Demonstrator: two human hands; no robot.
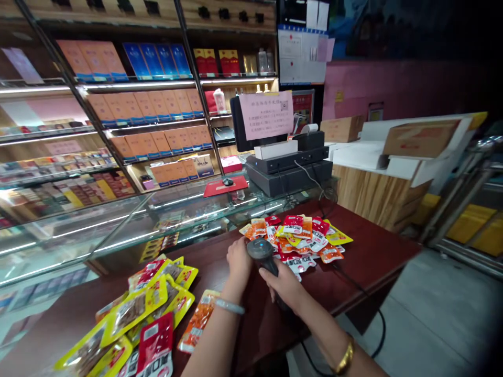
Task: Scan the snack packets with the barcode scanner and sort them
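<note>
My right hand (283,285) is wrapped round the handle of a dark handheld barcode scanner (261,248), whose head tilts up and shows a small blue light. Just left of the scanner, my left hand (239,259) has its fingers curled at the edge of a pile of snack packets (302,235). Whatever those fingers may hold is hidden. The pile mixes red, orange, yellow and white packets. Beside my left forearm lies a single orange packet (199,319). Further left is a second heap of yellow-edged packets (135,309), with a red packet (156,337) on it.
The dark red table (377,243) meets a glass display counter (129,220). Beyond stand a monitor (238,125) with a pink notice, a cash drawer (291,175) and a mouse (228,181). A black cable (383,324) hangs off the right edge. Boxed goods fill the shelves (145,107).
</note>
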